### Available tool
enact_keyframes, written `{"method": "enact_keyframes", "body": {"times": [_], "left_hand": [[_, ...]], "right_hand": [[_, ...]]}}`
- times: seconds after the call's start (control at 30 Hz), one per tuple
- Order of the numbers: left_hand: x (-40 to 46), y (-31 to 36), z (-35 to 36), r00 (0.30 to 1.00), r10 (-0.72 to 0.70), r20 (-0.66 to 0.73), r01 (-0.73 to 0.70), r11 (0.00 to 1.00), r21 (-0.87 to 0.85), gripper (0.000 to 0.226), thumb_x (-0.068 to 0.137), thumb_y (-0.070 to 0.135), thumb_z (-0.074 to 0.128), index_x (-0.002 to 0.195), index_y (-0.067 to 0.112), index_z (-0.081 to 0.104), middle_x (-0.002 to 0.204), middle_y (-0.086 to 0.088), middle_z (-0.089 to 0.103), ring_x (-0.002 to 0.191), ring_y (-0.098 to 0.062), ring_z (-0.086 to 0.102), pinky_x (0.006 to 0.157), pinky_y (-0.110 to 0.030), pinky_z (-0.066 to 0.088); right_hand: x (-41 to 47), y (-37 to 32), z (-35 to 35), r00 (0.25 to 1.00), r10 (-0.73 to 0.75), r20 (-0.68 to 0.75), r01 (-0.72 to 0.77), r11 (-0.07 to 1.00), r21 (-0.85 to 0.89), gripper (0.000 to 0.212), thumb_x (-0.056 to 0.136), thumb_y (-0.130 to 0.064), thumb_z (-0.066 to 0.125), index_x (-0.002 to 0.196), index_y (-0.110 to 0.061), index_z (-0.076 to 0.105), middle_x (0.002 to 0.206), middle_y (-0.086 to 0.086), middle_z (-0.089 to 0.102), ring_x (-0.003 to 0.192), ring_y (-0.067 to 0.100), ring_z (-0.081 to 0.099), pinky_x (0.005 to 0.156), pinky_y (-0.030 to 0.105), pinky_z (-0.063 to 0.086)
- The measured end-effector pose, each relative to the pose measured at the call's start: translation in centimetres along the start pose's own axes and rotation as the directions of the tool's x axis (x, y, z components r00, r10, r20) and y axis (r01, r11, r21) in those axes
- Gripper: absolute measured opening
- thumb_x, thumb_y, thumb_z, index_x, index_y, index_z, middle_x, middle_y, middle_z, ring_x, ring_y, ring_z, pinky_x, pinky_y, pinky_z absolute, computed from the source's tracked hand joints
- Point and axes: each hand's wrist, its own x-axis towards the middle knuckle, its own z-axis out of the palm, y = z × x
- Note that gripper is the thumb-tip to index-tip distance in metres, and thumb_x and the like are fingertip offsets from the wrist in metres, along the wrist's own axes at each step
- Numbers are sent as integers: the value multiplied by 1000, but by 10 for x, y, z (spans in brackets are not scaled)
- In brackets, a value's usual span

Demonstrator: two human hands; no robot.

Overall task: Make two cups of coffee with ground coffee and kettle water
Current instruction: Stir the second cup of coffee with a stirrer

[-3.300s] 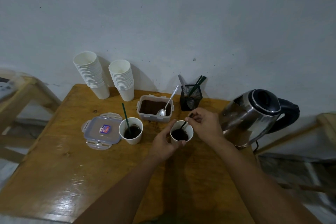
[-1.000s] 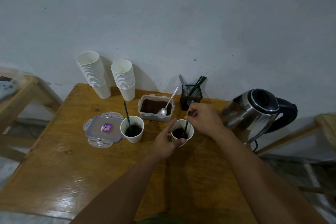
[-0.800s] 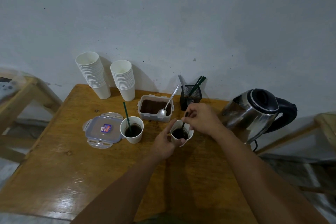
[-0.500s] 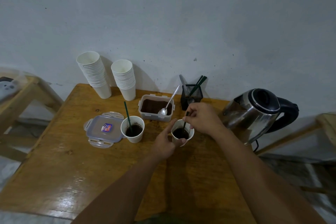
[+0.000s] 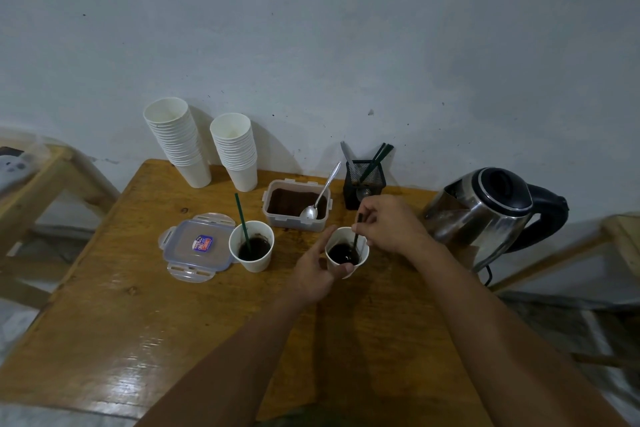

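Two white paper cups of dark coffee stand mid-table. My left hand (image 5: 313, 270) grips the side of the right cup (image 5: 360, 246). My right hand (image 5: 388, 224) pinches a dark stir stick (image 5: 356, 236) that dips into that cup's coffee. The left cup (image 5: 256, 260) stands alone with a green stir stick (image 5: 240, 215) leaning in it. Behind them an open plastic tub of ground coffee (image 5: 296, 206) holds a metal spoon (image 5: 320, 198). A steel kettle (image 5: 491, 211) with a black lid and handle stands at the right.
The tub's clear lid (image 5: 195, 246) lies left of the cups. Two stacks of paper cups (image 5: 180, 142) (image 5: 237, 152) stand at the back by the wall. A black mesh holder (image 5: 363, 184) holds more stir sticks. Wooden furniture flanks the table (image 5: 138, 322) on both sides.
My right hand keeps moving the stir stick around inside the right cup, while my left hand holds that cup in place. Nothing else on the table has moved.
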Motion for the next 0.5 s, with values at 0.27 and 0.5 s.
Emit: {"method": "enact_keyframes", "body": {"times": [0.27,0.5], "left_hand": [[0,0,0,1000,11,-3,-11,1000,7,82,82,27,73,148,40,27,149,1,40,129,-17,41,95,-32,42],[0,-1,0,1000,20,-2,-20,1000,19,81,82,30,74,146,44,28,148,1,41,133,-22,41,101,-39,44]], "right_hand": [[-1,0,1,999,9,-40,-10,1000,-18,10,86,-21,74,82,-21,65,82,-3,68,75,12,66,68,31,58],[-4,1,-1,1000,16,-19,-15,998,58,10,86,-20,74,82,-22,66,82,-2,70,71,10,69,65,27,58]]}}
